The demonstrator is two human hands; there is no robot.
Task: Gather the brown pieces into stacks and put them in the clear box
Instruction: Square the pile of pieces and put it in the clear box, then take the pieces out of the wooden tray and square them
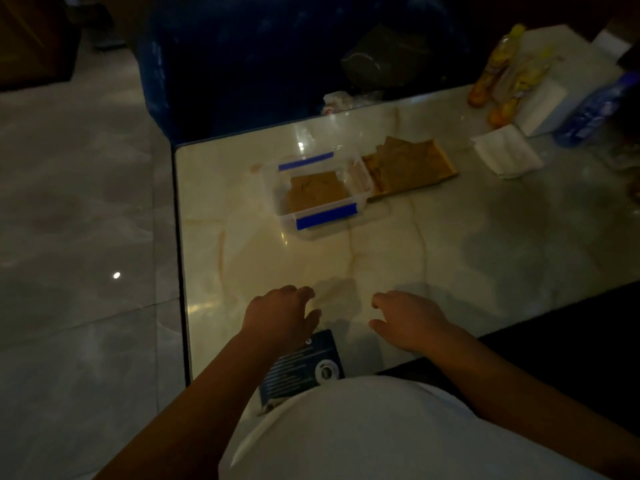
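Two lots of brown pieces: one boxed, one still in the tray

Lower centre of the frame: left hand (282,315) and right hand (410,318), both held low over the table (433,258), fingers loosely spread and nothing grasped in either. Whether the fingertips touch the surface cannot be told in the dim light. A dark printed card (304,368) is noted just below the left hand, partly under the forearm, at the near table edge.

Middle of the frame: bare marble-patterned tabletop between the hands and the work items; no loose pieces are seen on it.

Upper centre: clear box (317,192), lid off, blue latches on its near and far sides. A flat lot of brown pieces (317,194) is seen inside; the count and the depth of the stack cannot be told.

Just right of the box, touching or nearly so: wooden tray (412,169), holding further brown pieces, some overlapping and tilted at its far end.

Upper right: folded white tissues (507,155), bottles with yellow caps (498,65), a blue bottle (599,109).

Progress, as judged: partly done. One lot is boxed; the tray's contents remain to be gathered, stacked and transferred.
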